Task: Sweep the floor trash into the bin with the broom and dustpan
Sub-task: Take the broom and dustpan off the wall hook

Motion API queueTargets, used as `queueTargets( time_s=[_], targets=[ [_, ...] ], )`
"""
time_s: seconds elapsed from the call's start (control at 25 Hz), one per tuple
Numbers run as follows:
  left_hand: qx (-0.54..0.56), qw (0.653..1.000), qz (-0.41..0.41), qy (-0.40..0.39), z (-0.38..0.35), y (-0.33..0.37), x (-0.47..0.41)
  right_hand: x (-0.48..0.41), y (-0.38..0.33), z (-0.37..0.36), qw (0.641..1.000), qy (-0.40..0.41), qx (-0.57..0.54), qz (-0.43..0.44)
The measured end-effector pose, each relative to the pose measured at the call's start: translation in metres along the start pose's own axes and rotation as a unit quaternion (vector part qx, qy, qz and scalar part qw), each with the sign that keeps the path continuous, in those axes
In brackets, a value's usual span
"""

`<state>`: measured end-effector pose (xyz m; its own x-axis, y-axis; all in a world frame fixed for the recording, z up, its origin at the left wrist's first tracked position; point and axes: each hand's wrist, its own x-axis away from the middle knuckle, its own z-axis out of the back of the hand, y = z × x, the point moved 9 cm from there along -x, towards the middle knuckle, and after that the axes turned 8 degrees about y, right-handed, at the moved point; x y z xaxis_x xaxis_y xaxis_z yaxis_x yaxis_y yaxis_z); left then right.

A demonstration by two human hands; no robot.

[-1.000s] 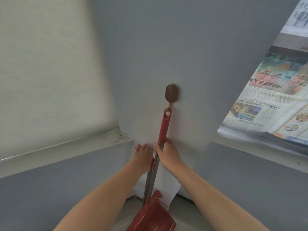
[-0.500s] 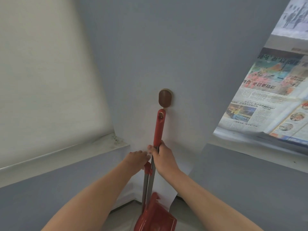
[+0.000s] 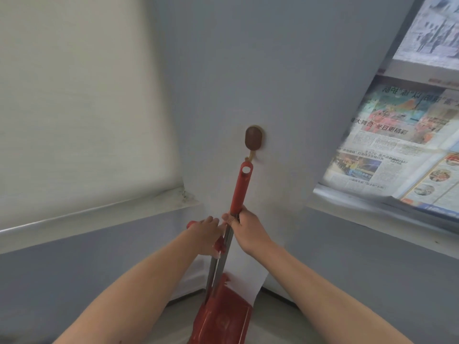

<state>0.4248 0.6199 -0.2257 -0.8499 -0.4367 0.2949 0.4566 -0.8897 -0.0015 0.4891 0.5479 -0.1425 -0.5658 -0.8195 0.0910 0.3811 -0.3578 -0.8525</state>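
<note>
Off the wall hook (image 3: pixel 253 141) now, the red handle (image 3: pixel 242 187) hangs just below it in the right hand's (image 3: pixel 244 229) grip, left hand (image 3: pixel 206 234) holding a second red grip (image 3: pixel 191 223), dustpan (image 3: pixel 223 316) at 6 o'clock; all sweeping remains.

Two bare forearms (image 3: pixel 139 289) — left hand (image 3: pixel 207 235), right hand (image 3: pixel 248 232) — both bare.

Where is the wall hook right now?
In the head view the brown wall hook sits mid-frame on the grey wall, just above the top of the red handle, left of the newspapers.
</note>
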Motion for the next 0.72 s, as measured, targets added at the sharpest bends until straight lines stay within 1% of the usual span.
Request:
queueTargets(
  time_s=[0.2,0.28,0.36,0.4,0.44,0.52,0.6,0.64,0.68,0.72],
  targets=[
    [0.047,0.998,0.037,0.001,-0.017,0.04,0.02,0.033,0.01,0.016,0.999,-0.031,-0.003,0.013],
    [0.058,0.997,0.053,0.011,-0.014,0.054,0.034,0.045,0.006,0.029,0.997,-0.071,0.02,0.029],
    [0.064,0.995,0.074,0.028,-0.012,0.071,0.053,0.065,0.007,0.036,0.988,-0.137,0.057,0.038],
    [0.068,0.993,0.085,0.038,-0.012,0.079,0.064,0.077,0.009,0.039,0.985,-0.162,0.058,0.034],
    [0.069,0.992,0.092,0.05,-0.013,0.088,0.075,0.089,0.013,0.042,0.984,-0.172,0.035,0.025],
    [0.072,0.99,0.102,0.06,-0.015,0.106,0.096,0.113,0.029,0.054,0.988,-0.148,-0.027,-0.024],
    [0.077,0.988,0.112,0.076,-0.015,0.131,0.117,0.145,0.047,0.062,0.99,-0.128,-0.025,-0.046],
    [0.077,0.987,0.114,0.088,-0.013,0.143,0.127,0.162,0.057,0.057,0.989,-0.144,0.026,-0.03],
    [0.074,0.986,0.116,0.098,-0.014,0.157,0.136,0.18,0.067,0.049,0.983,-0.166,0.079,0.004],
    [0.069,0.986,0.114,0.104,-0.014,0.169,0.144,0.198,0.071,0.045,0.976,-0.169,0.134,0.043]
  ],
)
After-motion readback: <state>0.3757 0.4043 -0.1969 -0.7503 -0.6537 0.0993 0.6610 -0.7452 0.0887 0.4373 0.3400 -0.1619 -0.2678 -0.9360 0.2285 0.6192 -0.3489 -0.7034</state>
